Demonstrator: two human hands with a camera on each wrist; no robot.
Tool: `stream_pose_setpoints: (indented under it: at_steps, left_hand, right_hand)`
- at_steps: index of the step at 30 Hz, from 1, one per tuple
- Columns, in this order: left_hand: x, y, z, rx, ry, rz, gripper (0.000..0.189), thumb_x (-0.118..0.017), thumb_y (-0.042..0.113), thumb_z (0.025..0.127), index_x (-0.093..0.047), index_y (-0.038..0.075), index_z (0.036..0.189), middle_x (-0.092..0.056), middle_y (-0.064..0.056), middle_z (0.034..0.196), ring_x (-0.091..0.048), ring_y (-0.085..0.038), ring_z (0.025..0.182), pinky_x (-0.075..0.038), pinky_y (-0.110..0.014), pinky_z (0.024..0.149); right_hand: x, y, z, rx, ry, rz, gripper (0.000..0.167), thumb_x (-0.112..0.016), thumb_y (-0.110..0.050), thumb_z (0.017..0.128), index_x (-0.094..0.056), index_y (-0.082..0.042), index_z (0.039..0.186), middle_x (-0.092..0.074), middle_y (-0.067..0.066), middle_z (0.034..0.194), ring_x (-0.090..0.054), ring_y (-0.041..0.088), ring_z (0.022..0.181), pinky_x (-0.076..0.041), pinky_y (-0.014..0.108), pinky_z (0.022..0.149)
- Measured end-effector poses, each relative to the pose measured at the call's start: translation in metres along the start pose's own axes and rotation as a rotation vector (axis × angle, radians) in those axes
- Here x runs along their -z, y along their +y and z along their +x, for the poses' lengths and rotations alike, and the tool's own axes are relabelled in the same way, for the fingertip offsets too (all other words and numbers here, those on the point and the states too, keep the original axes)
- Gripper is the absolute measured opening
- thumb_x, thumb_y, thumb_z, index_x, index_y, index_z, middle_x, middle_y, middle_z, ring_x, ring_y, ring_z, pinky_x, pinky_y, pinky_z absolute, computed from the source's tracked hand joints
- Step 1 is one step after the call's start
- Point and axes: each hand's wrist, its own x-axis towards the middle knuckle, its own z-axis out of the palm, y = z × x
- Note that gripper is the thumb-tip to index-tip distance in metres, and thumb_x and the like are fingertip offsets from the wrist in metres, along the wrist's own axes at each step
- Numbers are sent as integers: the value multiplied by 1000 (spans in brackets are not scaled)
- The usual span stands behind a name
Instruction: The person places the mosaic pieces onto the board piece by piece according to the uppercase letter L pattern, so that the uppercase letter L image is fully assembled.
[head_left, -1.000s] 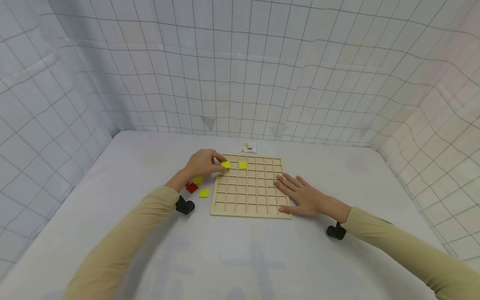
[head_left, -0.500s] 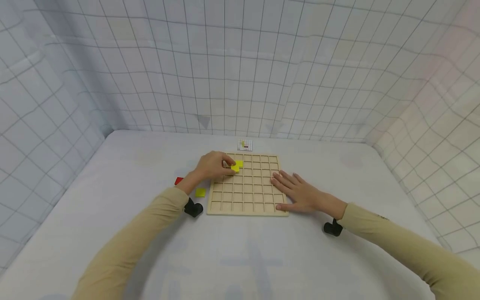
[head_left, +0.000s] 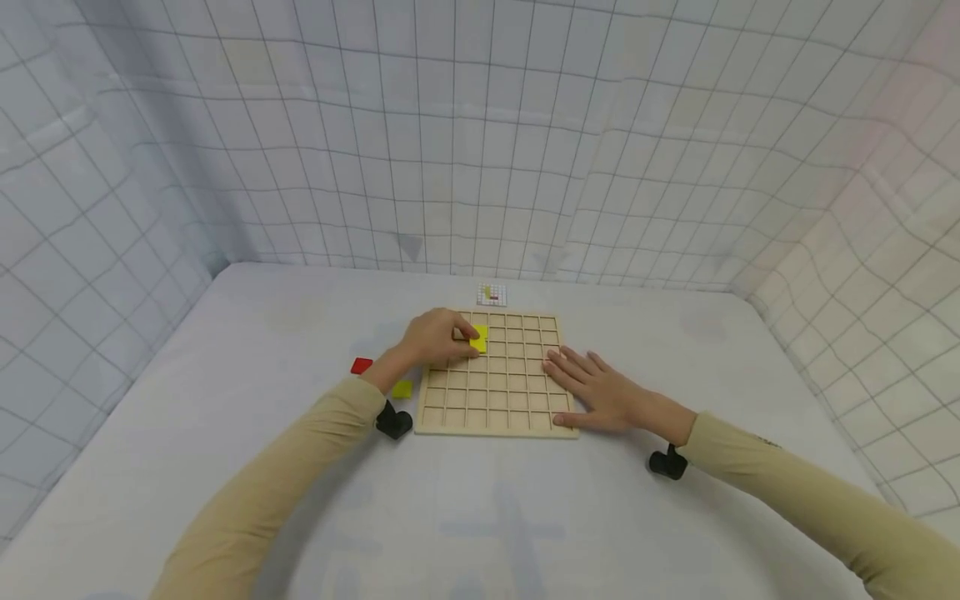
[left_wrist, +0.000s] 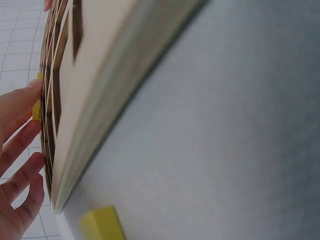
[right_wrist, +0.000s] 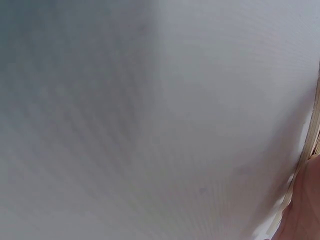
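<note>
A light wooden board (head_left: 495, 432) divided into square cells lies on the table. My left hand (head_left: 437, 337) reaches over its left part and pinches a yellow square tile (left_wrist: 36, 111) between thumb and fingers, low over the cells. Right behind that tile, a second yellow tile (head_left: 482, 331) sits in a cell near the far edge; from the head the two look edge to edge. My right hand (head_left: 606, 392) rests flat with spread fingers on the board's right edge. Only a bit of this hand (right_wrist: 306, 202) shows in the right wrist view.
Left of the board lie a red tile (head_left: 362, 366) and a yellow tile (head_left: 402, 389), partly beside my left forearm. Behind the board is a small card (head_left: 492, 294) printed with a grid and coloured squares. Grid-patterned cloth walls (head_left: 480, 167) enclose the white table.
The left hand has carried the yellow tile rightward from the board's left edge to just in front of the placed yellow tile, and lowered it. The right hand stays put.
</note>
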Motion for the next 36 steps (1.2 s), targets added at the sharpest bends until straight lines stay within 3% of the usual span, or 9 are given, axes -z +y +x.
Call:
stream_pose_setpoints:
  at_steps: [11,18,27,36]
  left_hand:
    - [-3,1,1,-34,-1,15,31,-75,33,83,-75,16,108,-70,-1,111,-62,-19,100,-50,-35,82]
    - [-5,0,1,-50,-13,-27,31,-74,33,84,-75,15,108,-71,-2,109,-63,-19,100,-51,-36,82]
    - [-1,1,-1,-33,-31,-65,29,-69,33,88,-74,16,111,-70,-2,116,-64,-18,96,-51,-35,81]
    - [-1,2,0,-9,-26,-71,28,-68,30,90,-72,17,114,-71,-2,109,-65,-18,94,-51,-34,79]
  right_hand:
    - [-1,-3,-1,-7,5,5,84,-46,-59,94,-10,-14,156,-4,9,163,-4,32,150,-12,60,116]
    - [0,-3,-2,-2,5,5,84,-46,-58,94,-11,-12,156,-4,11,163,-4,33,150,-12,61,115]
    - [-1,0,-1,-23,-26,24,85,-44,-61,94,-6,-16,156,1,6,163,2,30,150,-9,59,116]
    - [-3,1,-2,-27,-26,33,85,-43,-61,94,-5,-17,156,2,5,163,2,29,150,-9,59,117]
